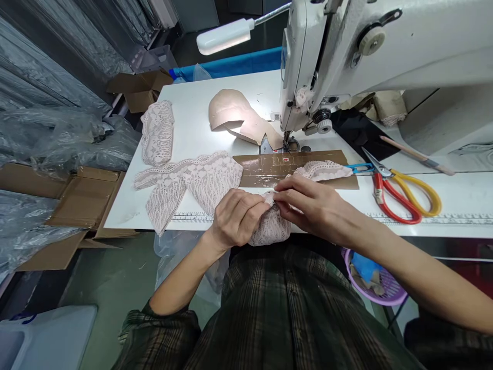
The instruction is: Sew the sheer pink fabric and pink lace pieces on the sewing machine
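Pale pink lace fabric [271,227] hangs between my hands at the front edge of the sewing table [127,205]. My left hand [238,216] pinches its upper edge from the left, fingers curled. From the right, my right hand [308,205] grips the same edge between thumb and fingertips. More of the lace spreads left over the table, and a further piece lies beyond my right hand on a brown taped strip [262,172]. Behind that strip is the sewing machine [287,139], its needle area just past my hands.
Scissors with red and yellow handles [406,198] lie at the right, near blue thread snips [360,167]. A folded lace bundle [157,133] and a beige paper pattern [234,113] lie further back. Below stand a purple basket [393,293] and an open cardboard box [84,198].
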A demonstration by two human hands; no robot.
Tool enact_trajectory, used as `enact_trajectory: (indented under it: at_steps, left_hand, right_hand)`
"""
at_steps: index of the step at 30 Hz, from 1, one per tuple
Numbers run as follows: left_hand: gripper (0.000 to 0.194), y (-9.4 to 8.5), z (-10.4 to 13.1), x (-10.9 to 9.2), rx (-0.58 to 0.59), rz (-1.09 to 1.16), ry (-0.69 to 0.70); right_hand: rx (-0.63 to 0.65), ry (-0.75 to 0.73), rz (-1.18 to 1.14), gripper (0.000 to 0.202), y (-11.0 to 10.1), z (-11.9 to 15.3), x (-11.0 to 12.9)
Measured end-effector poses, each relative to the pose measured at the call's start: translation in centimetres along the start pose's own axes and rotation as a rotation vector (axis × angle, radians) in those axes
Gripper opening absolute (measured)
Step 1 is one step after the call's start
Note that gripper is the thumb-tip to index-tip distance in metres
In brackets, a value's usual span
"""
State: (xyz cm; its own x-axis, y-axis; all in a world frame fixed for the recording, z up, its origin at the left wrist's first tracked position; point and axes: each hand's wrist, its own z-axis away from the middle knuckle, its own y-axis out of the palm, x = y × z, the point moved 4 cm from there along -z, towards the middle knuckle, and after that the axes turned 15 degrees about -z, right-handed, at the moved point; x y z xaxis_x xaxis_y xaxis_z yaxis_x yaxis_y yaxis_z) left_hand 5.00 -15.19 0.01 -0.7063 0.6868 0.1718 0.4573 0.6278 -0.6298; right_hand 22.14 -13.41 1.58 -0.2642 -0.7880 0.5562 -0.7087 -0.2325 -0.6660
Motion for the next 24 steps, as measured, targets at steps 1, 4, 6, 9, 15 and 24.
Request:
enact_trajectory:
  at_steps: [1, 4, 6, 9, 15, 24]
  left_hand:
    - [0.02, 0.0, -0.1, -0.1, 0.0, -0.022, 0.007]
    - [0.019, 0.0, -0.1, -0.2, 0.009, -0.062, 0.022]
    - [0.018, -0.2, 0.1, 0.1, 0.032, -0.07, 0.019]
    - [0.018, -0.5, 0.0, 1.4, 0.127, -0.082, -0.07]
    - [0.041, 0.1, -3.2, 3.7, 0.393, 0.051, -0.387]
    - [0.032, 7.5, -6.0, 2.1, 0.919, 0.22, -0.195]
  right_hand:
    - [0.014, 0.001, 0.025, 0.019, 0.2, -0.1, 0.0]
    - [-0.045, 0.004, 0.043, 0.014, 0.0, -0.1, 0.2]
    - [-0.194, 0.009, 0.017, 0.006, -1.3, 0.4, 0.8]
    - [-0.193, -0.005, -0.178, 0.004, -3.3, 1.6, 1.9]
    - [-0.208, 0.204, -0.265, 0.016, -6.6, 3.8, -0.2]
    - [-0.341, 0.327, -0.142, 0.02, -4.9, 3.8, -3.7]
